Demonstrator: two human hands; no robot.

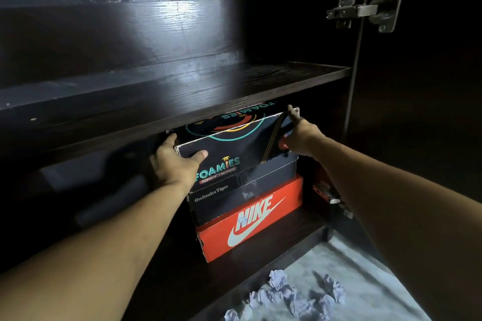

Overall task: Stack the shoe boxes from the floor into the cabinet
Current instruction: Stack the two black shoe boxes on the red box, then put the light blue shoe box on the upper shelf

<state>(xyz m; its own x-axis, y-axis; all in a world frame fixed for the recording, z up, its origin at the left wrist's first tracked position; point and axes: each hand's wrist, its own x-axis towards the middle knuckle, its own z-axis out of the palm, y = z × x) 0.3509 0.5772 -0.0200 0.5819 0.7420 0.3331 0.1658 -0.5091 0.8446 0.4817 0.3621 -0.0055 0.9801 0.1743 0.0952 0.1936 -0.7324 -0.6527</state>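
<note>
1. Here the Foamies Skechers box [234,143] sits at the top of a stack in the lower compartment of the dark cabinet [182,86], just under the shelf, tilted with its near edge lower.
2. Beneath it lies a black Onitsuka Tiger box [242,190], and under that a red Nike box [250,221] on the cabinet bottom.
3. The left hand [172,161] grips the top box's near left corner, thumb on the front face, fingers round the side.
4. The right hand [300,135] holds the right end, its fingers reaching along the far right edge.
5. Handling, as a judgement: cardboard of this kind is light and fairly stiff, but its lid can lift or buckle, so holding both short ends low, under the lid's rim, seems safest.
6. The gap to the shelf looks tight; levelling the box before pushing it back should keep it from catching.
7. Crumpled paper balls [287,294] lie on the pale floor [365,268] near right.
</note>
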